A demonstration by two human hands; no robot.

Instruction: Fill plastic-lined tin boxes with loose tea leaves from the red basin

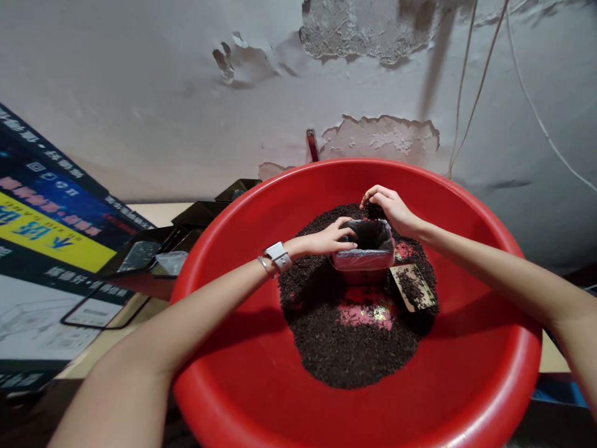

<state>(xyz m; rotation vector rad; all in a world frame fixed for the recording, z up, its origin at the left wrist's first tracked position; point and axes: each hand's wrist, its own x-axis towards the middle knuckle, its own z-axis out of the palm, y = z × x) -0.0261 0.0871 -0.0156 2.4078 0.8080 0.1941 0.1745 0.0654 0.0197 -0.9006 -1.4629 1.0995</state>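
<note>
A small pink-red tin (364,260) lined with a clear plastic bag stands in a large red basin (242,348). My left hand (332,239) grips its left side, fingers over the rim and into the opening. Above the far right rim, my right hand (388,206) is closed around a clump of dark loose tea leaves (374,211). More loose tea leaves (354,354) cover the basin floor around the tin. To the right of it lies a gold-lined tin lid (405,297), tilted, with some leaves on it. The bottom of the tin's inside is in shadow.
Black open boxes (200,214) with clear plastic stand left of the basin, beside a large printed carton (51,242). Behind rises a peeling white wall (186,93), with cables (480,87) hanging at the right.
</note>
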